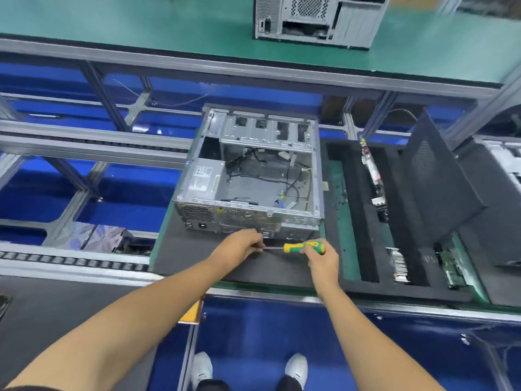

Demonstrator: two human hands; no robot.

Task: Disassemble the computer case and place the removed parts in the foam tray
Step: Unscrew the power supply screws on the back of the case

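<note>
An open silver computer case [248,170] lies on a dark foam mat [197,258], with its power supply at the left and loose black cables inside. Just in front of its rear panel, my right hand [321,258] grips the green and yellow handle of a screwdriver [303,246], held level and pointing left. My left hand [242,244] pinches the tip of its metal shaft. The black foam tray [355,221] lies right of the case and holds a long card, a finned part and a green circuit board in its slots.
A dark side panel [434,179] leans upright in the tray. Another case [318,18] stands on the far green bench. Conveyor rails [84,145] run to the left over blue bins. A second case [504,159] shows at the right edge. My shoes [248,368] stand on the blue floor.
</note>
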